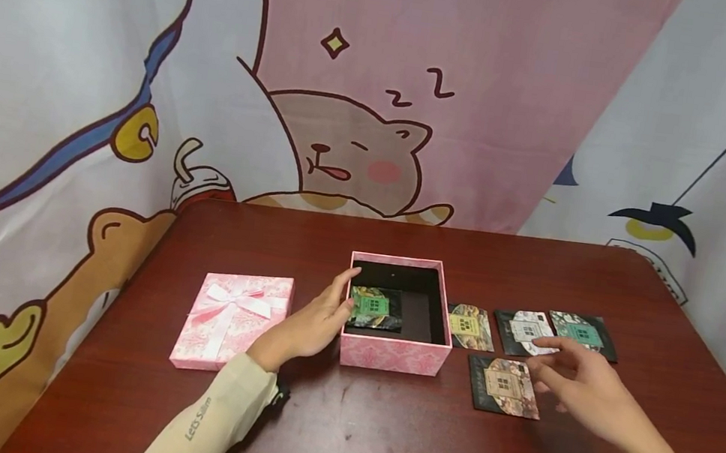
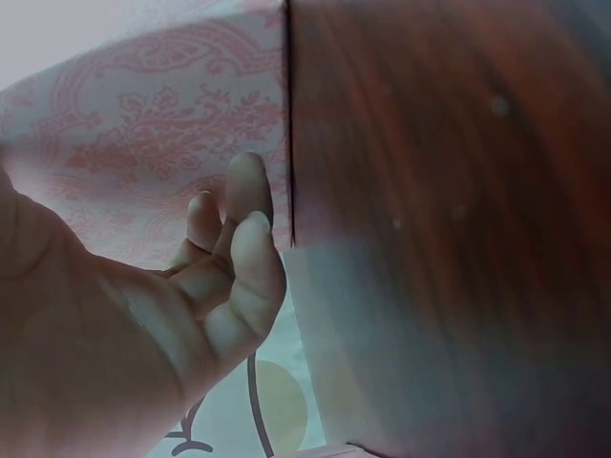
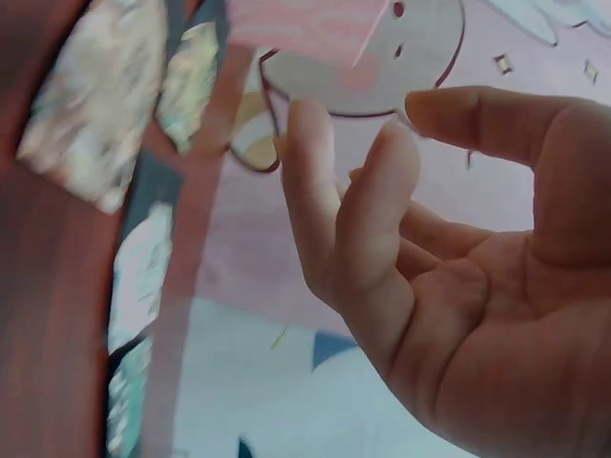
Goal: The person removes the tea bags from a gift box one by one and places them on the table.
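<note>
A pink patterned gift box (image 1: 393, 356) stands uncovered, its dark inside facing up. In it, against the left wall, lies a green-labelled packet (image 1: 372, 305). My left hand (image 1: 313, 322) is at the box's left wall, its fingers lightly bent along the outside in the left wrist view. My right hand (image 1: 594, 391) is raised over the table with thumb and fingers apart and nothing between them. Nearest to it lie a beige-labelled packet (image 1: 501, 385) and a white-labelled packet (image 1: 522, 331).
Right of the white-labelled packet lies a teal-labelled one (image 1: 584, 334). A yellow-labelled packet (image 1: 471, 327) lies against the box's right side. The pink lid (image 1: 213, 337) with a ribbon bow rests on the table (image 1: 337, 435) at left. A cartoon-printed curtain (image 1: 523, 87) hangs behind.
</note>
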A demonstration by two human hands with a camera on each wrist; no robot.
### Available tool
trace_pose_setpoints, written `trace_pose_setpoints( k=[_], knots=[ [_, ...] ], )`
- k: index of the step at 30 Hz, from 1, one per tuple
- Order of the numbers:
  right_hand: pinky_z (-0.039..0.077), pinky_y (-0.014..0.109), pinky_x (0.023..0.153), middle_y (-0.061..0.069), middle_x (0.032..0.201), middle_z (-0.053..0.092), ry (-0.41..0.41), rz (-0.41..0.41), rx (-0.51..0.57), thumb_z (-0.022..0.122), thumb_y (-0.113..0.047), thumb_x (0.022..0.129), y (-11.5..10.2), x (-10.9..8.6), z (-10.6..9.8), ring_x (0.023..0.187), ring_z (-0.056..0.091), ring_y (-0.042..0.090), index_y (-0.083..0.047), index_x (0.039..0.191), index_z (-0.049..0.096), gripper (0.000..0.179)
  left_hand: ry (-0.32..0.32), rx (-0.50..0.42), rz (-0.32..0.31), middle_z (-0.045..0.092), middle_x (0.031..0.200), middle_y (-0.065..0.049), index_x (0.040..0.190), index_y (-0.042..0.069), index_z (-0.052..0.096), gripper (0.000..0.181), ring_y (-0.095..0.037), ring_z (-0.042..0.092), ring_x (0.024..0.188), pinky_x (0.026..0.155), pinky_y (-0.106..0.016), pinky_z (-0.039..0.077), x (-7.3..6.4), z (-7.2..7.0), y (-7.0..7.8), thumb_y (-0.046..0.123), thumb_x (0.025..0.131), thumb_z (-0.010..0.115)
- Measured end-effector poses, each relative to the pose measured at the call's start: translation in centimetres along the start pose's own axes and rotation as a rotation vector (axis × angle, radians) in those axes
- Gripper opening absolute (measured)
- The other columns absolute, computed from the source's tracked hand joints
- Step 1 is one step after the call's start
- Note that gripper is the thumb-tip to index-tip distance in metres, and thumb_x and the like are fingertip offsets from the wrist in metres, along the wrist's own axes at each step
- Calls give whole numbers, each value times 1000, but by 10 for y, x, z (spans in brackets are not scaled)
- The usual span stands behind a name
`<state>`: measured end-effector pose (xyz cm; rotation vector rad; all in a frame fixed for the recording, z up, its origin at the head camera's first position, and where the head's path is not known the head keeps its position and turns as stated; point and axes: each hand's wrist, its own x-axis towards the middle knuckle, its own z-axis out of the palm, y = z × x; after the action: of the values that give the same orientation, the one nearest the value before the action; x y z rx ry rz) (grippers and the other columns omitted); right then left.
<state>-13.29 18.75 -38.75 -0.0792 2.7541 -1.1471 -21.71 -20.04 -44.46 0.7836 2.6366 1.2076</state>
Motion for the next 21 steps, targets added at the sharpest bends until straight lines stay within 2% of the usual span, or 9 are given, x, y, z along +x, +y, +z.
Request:
trace_pose_setpoints(
  k=[5, 10, 17, 21],
  knots=[
    [53, 33, 58, 20, 112, 67, 47, -94, -12, 65, -23, 97, -23, 10, 8, 86, 70, 22, 3, 132, 52, 45, 3, 1, 10, 26, 156, -26, 158, 18, 8, 57, -35, 34, 140, 113, -52, 29, 1, 1, -2, 39, 108, 28],
    [52, 30, 63, 16, 110, 66, 92, -206, -6, 65, -12, 95, -42, 19, 23, 89, 69, 27, 2, 128, 56, 36, 9, 3, 29, 29, 153, -28, 158, 16, 9, 57, -35, 34, 140, 112, -52, 29, 2, 1, -2, 37, 109, 29],
    [54, 28, 65, 17, 109, 66, 84, -295, 126, 65, -2, 92, -66, 36, 48, 93, 68, 27, 2, 123, 59, 32, 4, 7, 5, 28, 155, -26, 158, 19, 8, 57, -34, 34, 141, 113, -51, 29, 1, 0, -1, 35, 108, 30],
    [54, 27, 68, 17, 106, 68, 103, -348, 161, 64, 3, 90, -79, 47, 56, 92, 68, 27, 3, 117, 62, 28, 3, 10, 6, 28, 155, -26, 158, 18, 8, 57, -34, 34, 141, 113, -51, 29, 2, 1, -2, 34, 108, 31]
  ],
)
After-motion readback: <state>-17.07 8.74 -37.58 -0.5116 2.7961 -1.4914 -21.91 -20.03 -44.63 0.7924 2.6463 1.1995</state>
